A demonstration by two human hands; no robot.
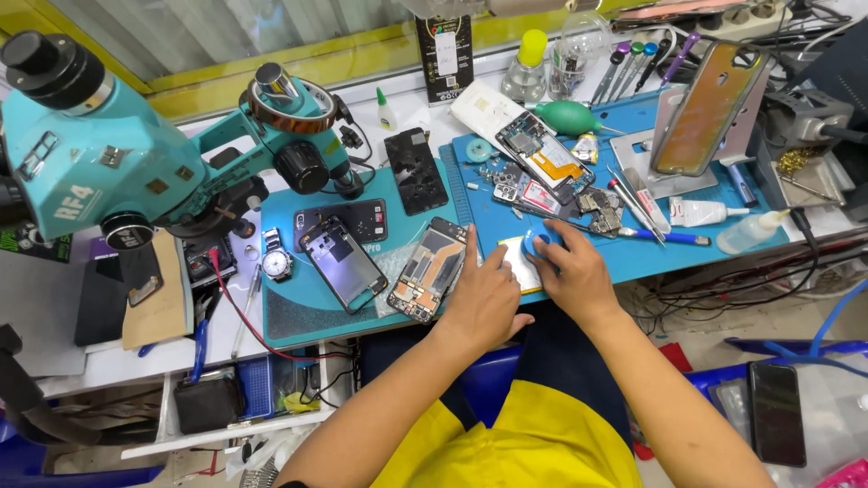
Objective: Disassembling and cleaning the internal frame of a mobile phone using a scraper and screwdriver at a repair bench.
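Blue roll (542,242) — half hidden under hands, left (484,303), right (571,276).

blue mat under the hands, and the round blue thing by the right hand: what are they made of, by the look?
Blue mat: looks like silicone or rubber, matte, with moulded ridges and small tray pockets near its top edge; no glare. Round blue thing: probably plastic, smooth with a slight sheen, though the right hand partly covers it, so it stays uncertain. The left hand rests beside a pale flat piece, material unclear.
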